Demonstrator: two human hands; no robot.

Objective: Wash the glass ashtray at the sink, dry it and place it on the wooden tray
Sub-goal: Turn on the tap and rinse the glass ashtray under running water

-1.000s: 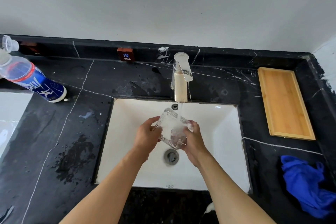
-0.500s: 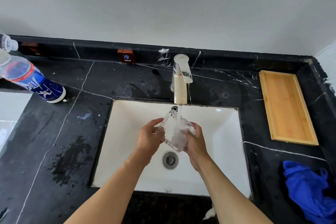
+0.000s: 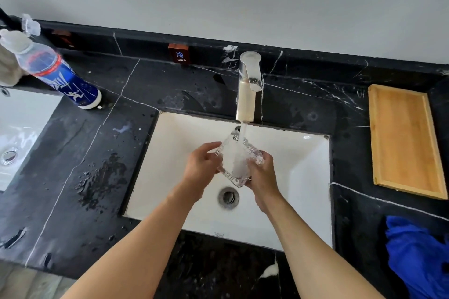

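Observation:
I hold a clear square glass ashtray (image 3: 236, 160) tilted on one corner over the white sink (image 3: 298, 177). Water runs from the faucet (image 3: 247, 94) straight onto it. My left hand (image 3: 200, 167) grips its left edge and my right hand (image 3: 263, 175) grips its right edge. The wooden tray (image 3: 405, 141) lies flat on the black counter to the right of the sink. A blue cloth (image 3: 418, 255) is bunched on the counter at the lower right.
A plastic water bottle (image 3: 56, 73) with a blue label stands at the back left of the black marble counter (image 3: 97, 153). A wet patch lies left of the sink. A second white basin (image 3: 19, 133) shows at the far left. The drain (image 3: 228, 197) sits below the ashtray.
Both hands have turned the ashtray slightly under the stream and kept hold of it. The head view has shifted a little; the water keeps running.

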